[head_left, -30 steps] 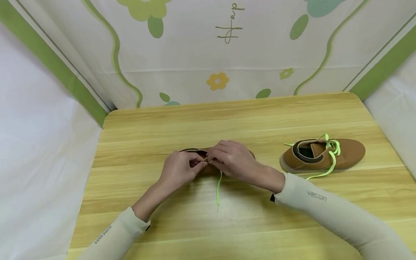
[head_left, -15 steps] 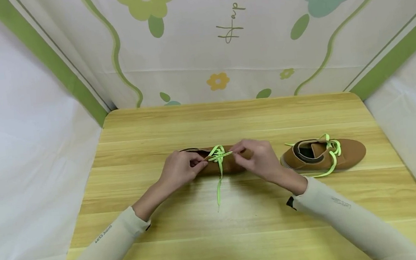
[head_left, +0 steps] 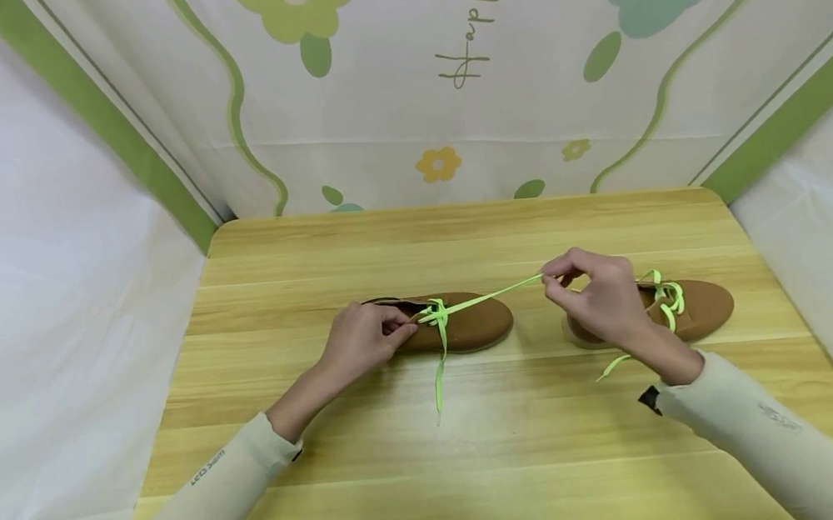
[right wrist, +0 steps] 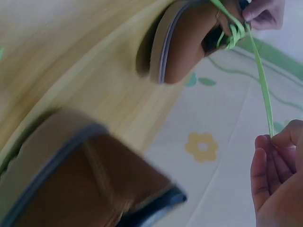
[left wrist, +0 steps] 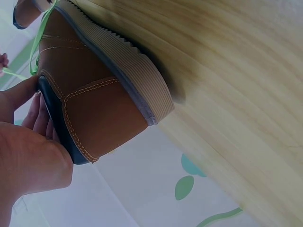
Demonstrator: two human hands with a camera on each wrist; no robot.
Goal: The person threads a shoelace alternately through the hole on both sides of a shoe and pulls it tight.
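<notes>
A brown shoe (head_left: 479,329) with bright green laces lies on the table, its toe pointing right. At its opening, my left hand (head_left: 364,336) pinches the tongue just behind the lacing. My right hand (head_left: 600,292) pinches one end of the green lace (head_left: 495,293), which runs taut from the lacing up to the fingertips. The lace's other end hangs over the near side onto the table. In the left wrist view, the stitched heel (left wrist: 99,106) fills the middle; the right wrist view shows the stretched lace (right wrist: 262,85) between both hands.
A matching brown shoe (head_left: 707,303) stands at the right of the wooden table (head_left: 446,491), its laces looped and loose, its heel part covered by my right hand. White curtains (head_left: 358,123) with printed flowers close in the back and sides.
My right hand has drawn away from the left hand to the right, pulling the lace out straight until its loop over the lacing shrank. My left hand has stayed in place.
</notes>
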